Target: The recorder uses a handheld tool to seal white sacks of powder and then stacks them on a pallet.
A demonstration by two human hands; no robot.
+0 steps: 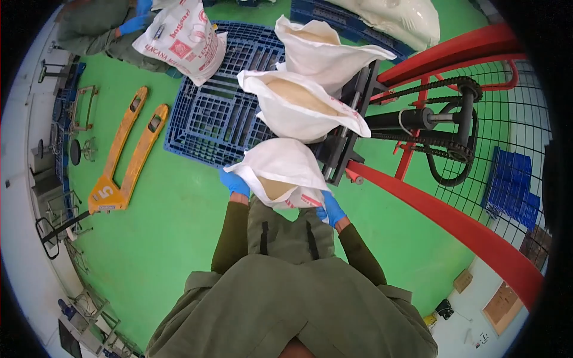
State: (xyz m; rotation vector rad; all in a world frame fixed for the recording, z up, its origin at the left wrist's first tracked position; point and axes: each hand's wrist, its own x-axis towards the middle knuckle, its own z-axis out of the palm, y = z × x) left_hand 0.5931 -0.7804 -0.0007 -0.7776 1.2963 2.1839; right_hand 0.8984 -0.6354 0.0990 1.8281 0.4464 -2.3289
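Note:
Both my hands wear blue gloves and grip the mouth of a white woven sack (283, 156). My left hand (234, 182) pinches its left corner, and my right hand (330, 209) holds the right corner near some red print. Pale grainy contents (274, 189) show through the sack's partly spread mouth. Just beyond it, a second white sack (291, 114) gapes wide and shows the same pale fill. Behind that one stands a third open sack (322, 56). What supports the nearest sack from below is hidden.
A red stacker lift (429, 210) with chains and a black cylinder stands at right. A blue plastic pallet (215, 121) lies beyond the sacks. Leftward on the green floor is a yellow pallet jack (134, 147). A gloved co-worker (130, 33) handles a printed white sack (183, 44).

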